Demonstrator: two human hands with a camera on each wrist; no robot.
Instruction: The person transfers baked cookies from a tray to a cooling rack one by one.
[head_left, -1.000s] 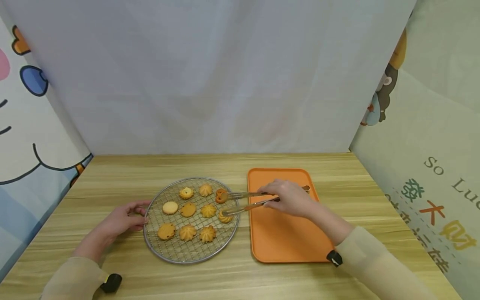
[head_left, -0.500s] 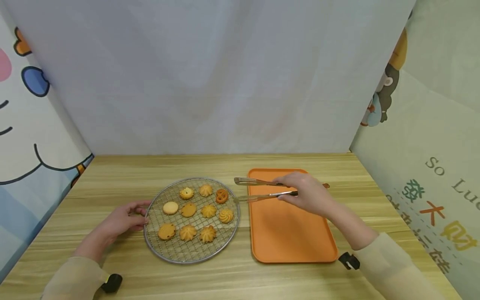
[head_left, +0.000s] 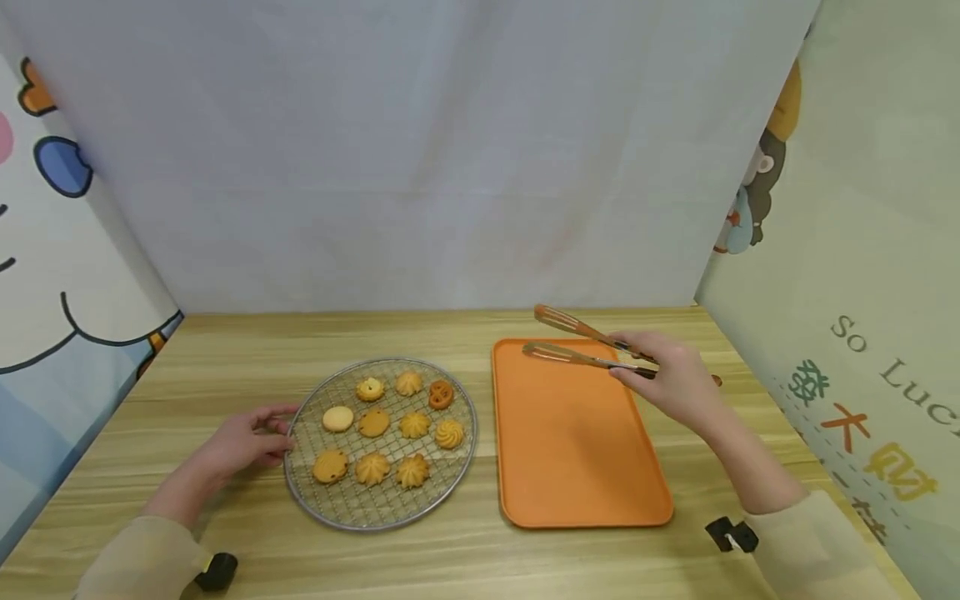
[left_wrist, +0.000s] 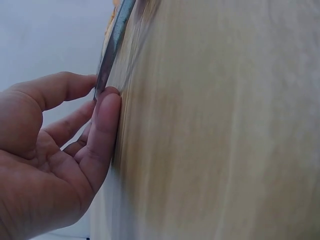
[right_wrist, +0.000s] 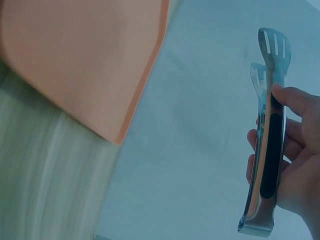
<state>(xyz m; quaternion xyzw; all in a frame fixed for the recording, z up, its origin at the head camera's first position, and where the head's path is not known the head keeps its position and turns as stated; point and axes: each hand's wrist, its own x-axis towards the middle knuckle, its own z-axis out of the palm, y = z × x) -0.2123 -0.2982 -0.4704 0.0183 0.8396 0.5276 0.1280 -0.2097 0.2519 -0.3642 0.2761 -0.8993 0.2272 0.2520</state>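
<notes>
A round wire cooling rack (head_left: 379, 525) lies on the table at the left of the head view, with several cookies (head_left: 373, 422) spread across its mesh. My left hand (head_left: 243, 442) pinches its left rim; the left wrist view shows the thumb above and fingers below the metal edge (left_wrist: 111, 52). My right hand (head_left: 671, 379) grips metal tongs (head_left: 570, 357) by their dark handle pads, above the back right of an orange tray (head_left: 573, 450). The two slotted tips of the tongs stand apart with nothing between them. A brown pretzel-shaped cookie (head_left: 440, 394) sits near the rack's right edge.
The wooden table (head_left: 247, 342) ends at a pale curtain (head_left: 450, 167) behind. Printed cloths hang at both sides, a cartoon one (head_left: 67, 250) on the left and a lettered one (head_left: 862, 275) on the right. A narrow gap separates rack and tray.
My right hand has drawn the tongs away from the cookies on the rack's right side, moving right and up over the tray. The left hand stays at the rim; the cookies have not moved.
</notes>
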